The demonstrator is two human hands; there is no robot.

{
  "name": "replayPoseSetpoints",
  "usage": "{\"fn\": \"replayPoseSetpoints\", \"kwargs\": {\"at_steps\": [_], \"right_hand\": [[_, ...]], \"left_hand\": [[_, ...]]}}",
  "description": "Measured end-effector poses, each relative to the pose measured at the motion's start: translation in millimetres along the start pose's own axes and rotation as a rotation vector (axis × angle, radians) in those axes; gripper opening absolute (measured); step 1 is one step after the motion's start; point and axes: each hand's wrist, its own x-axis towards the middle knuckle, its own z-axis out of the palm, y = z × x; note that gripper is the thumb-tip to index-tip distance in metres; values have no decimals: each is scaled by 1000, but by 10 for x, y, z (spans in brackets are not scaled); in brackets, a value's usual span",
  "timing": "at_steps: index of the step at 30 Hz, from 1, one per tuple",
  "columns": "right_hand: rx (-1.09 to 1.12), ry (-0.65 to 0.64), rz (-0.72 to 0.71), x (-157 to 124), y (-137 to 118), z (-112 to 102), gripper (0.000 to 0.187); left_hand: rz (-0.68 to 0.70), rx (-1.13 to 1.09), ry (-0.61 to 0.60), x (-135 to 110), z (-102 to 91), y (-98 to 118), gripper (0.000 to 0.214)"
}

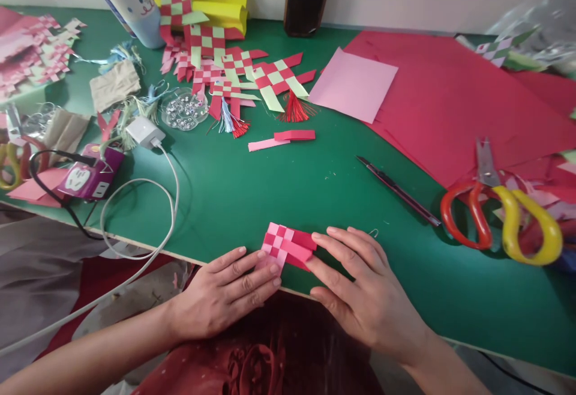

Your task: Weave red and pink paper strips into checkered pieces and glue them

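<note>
A small woven piece of pink and red paper strips (278,241) lies at the table's near edge. Its checkered part is at the left, and loose red strips point right. My left hand (240,284) lies flat with fingers stretched out, the fingertips on the lower left of the weave. On the other side, my right hand (355,275) has its fingers apart, with the index and middle fingertips touching the ends of the red strips. Beyond the weave, a folded pink strip (261,144) and a folded red strip (294,135) lie end to end.
Scissors (488,209) and a slim cutter knife (398,191) lie at the right by red paper sheets (450,95) and a pink square (353,83). Finished woven paper fish (274,77) crowd the back. A white cable (175,197) loops at left near a purple power adapter (90,173).
</note>
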Motion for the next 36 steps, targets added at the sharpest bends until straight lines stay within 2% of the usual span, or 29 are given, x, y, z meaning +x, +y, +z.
{"fn": "replayPoseSetpoints", "kwargs": {"at_steps": [3,8,14,22,30,36], "right_hand": [[-53,31,-52,32,-50,21,38],[-53,49,-139,109,-202,-12,39],[-61,133,-105,162,-277,-111,45],[-85,-75,-33,143,-255,147,45],[-83,-100,9,5,-155,94,38],[-60,-40,-4,49,-162,99,40]], "left_hand": [[17,-1,6,23,-31,-12,37],[35,10,21,49,-59,-24,35],[42,-21,24,74,-70,-22,37],[32,-29,24,70,-67,-29,38],[23,-42,23,77,-79,-39,39],[39,-49,-1,85,-98,-51,39]]}}
